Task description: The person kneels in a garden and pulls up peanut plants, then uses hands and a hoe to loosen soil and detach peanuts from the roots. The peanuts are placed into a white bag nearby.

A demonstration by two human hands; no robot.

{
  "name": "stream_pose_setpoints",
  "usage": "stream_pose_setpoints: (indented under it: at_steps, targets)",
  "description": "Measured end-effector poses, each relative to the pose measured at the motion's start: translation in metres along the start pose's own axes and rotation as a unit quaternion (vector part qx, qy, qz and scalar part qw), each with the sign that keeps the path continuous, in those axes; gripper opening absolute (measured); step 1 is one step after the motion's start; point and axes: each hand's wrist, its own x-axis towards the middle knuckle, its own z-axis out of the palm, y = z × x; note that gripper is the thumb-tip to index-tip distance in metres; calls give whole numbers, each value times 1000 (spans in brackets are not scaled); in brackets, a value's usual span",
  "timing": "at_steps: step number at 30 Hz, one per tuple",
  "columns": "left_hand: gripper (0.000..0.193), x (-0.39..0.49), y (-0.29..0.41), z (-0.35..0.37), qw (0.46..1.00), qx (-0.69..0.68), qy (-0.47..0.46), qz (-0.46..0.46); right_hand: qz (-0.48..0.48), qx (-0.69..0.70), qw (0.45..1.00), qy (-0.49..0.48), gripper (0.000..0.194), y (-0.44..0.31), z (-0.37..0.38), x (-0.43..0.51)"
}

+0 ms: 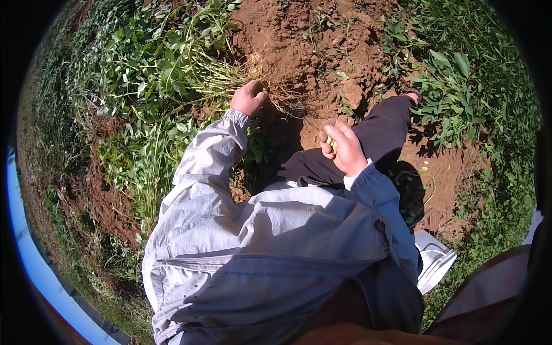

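Beside my left leg lies a bundle of uprooted leafy plants (202, 73), which look like peanut plants. Their pale stems run together toward a tangle of thin brown roots (276, 82). My left hand (250, 98) has its fingers curled at the root end, against the roots; the fingertips are partly hidden. Above my right thigh, my right hand (340, 144) is closed around several small yellowish pods (331, 144), probably peanuts. The pods show between the thumb and the bent fingers.
Loose reddish soil (319, 56) with clods spreads ahead. My outstretched leg (384, 123) in dark trousers crosses it. Leafy plants (461, 95) grow on the right. A green cord (431, 185) and a white object (433, 261), perhaps plastic, are near my right side.
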Motion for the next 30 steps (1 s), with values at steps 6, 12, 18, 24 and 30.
stream_pose_setpoints:
  at_steps: [6,12,18,24,30]
  targets:
    - [34,-25,47,-40,937,334,-80,65,-1,-8,1000,-11,11,3,-2,2]
    - [84,14,26,-50,911,385,-140,53,9,-15,1000,2,10,7,-3,-1]
    - [64,-63,-30,0,917,385,-3,103,-18,61,998,-12,10,2,-5,-7]
    - [76,-102,-56,11,926,355,17,128,-31,103,994,-10,9,1,-5,-17]
    - [71,-97,-47,7,918,378,-14,121,-47,131,989,-44,9,4,-17,-35]
